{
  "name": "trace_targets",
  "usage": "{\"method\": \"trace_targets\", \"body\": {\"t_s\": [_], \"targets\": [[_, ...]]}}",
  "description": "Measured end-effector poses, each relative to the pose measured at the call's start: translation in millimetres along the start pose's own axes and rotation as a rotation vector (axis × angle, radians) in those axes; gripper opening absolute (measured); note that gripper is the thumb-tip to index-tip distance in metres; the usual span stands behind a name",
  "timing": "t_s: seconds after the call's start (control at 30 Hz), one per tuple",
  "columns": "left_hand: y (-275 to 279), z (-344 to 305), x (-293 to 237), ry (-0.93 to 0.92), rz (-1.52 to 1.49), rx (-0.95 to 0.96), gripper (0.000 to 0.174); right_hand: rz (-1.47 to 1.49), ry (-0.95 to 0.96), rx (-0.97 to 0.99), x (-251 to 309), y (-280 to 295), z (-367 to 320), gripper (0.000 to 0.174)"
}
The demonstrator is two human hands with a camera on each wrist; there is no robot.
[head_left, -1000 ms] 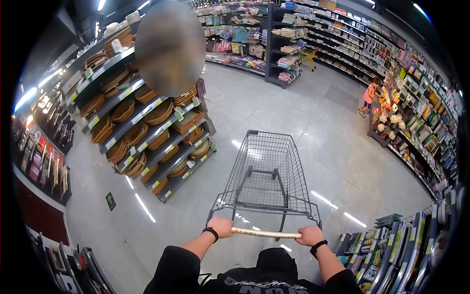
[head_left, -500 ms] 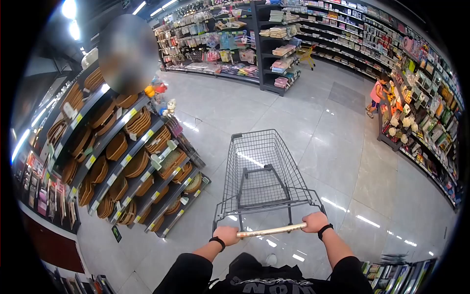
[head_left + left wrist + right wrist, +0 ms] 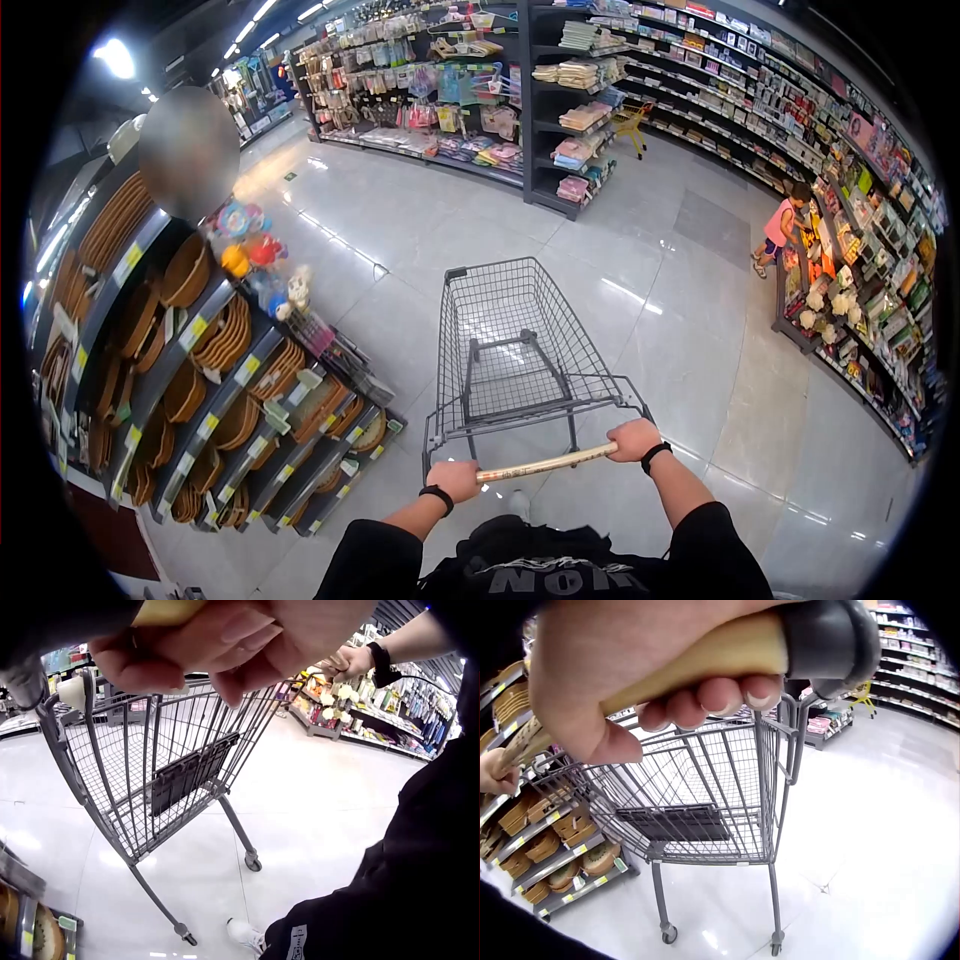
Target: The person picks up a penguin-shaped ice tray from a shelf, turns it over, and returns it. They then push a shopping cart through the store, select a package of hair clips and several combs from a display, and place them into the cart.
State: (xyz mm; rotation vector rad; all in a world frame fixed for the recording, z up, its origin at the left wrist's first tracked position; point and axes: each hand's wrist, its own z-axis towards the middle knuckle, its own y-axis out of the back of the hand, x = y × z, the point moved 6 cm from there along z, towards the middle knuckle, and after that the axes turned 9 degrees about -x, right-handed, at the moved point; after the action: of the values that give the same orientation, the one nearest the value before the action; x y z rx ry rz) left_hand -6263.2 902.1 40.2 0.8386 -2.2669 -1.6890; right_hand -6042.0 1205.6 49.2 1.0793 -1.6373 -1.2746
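Note:
A grey wire shopping cart (image 3: 510, 350) stands in front of the body, its basket holding nothing visible. Across its near end runs a pale handlebar (image 3: 545, 464). My left hand (image 3: 454, 481) grips the bar's left end, and my right hand (image 3: 635, 440) grips the right end. Seen from the right wrist, the fingers of my right hand (image 3: 652, 667) curl round the bar (image 3: 727, 652) beside a black end fitting. The left wrist view has my left hand (image 3: 217, 645) at the top, its curled fingers above the cart (image 3: 165, 765).
Shelves of wicker baskets (image 3: 235, 420) stand close on the left, with a blurred person (image 3: 188, 150) behind. A child in pink (image 3: 780, 228) is at the right-hand shelves (image 3: 870, 300). A shelf end with folded cloths (image 3: 575, 125) stands ahead; tiled floor (image 3: 400, 230) lies between.
The view has swung left: the basket shelves fill more of the left side, and a further aisle shows behind them. The cart appears further left. Both hands keep their grip on the bar.

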Motion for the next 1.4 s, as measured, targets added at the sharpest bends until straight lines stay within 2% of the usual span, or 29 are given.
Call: {"method": "trace_targets", "body": {"t_s": [0.13, 0.17, 0.27, 0.53, 0.63, 0.87, 1.03, 1.13, 1.27, 1.4], "targets": [[46, 90, 17, 0.017, 0.007, 0.02, 0.032, -0.002, -0.015, 0.008, -39, 19, 91, 0.032], [56, 109, 23, 0.02, 0.016, 0.037, 0.031, 0.026, 0.017, -0.05, -52, 18, 113, 0.033], [69, 180, 45, 0.004, 0.042, -0.033, 0.029, 0.01, 0.003, -0.011, -81, 35, 181, 0.033], [133, 351, 97, 0.121, 0.089, -0.044, 0.029, 0.042, 0.037, -0.014, -152, 87, 363, 0.029], [150, 407, 117, 0.122, 0.091, -0.023, 0.029, 0.068, 0.048, 0.031, -177, 94, 425, 0.028], [218, 531, 150, 0.143, 0.038, -0.019, 0.028, 0.036, 0.101, 0.005, -226, 134, 568, 0.027], [254, 609, 184, 0.116, -0.03, -0.036, 0.027, -0.025, 0.165, -0.051, -252, 150, 663, 0.013], [278, 655, 204, 0.105, -0.057, -0.041, 0.029, -0.179, 0.15, -0.079, -263, 160, 715, 0.012], [302, 713, 225, 0.076, -0.099, -0.032, 0.028, -0.281, 0.037, -0.112, -282, 173, 779, 0.01], [324, 766, 252, 0.096, -0.159, -0.048, 0.027, -0.296, -0.062, -0.135, -305, 174, 846, 0.011]]}}
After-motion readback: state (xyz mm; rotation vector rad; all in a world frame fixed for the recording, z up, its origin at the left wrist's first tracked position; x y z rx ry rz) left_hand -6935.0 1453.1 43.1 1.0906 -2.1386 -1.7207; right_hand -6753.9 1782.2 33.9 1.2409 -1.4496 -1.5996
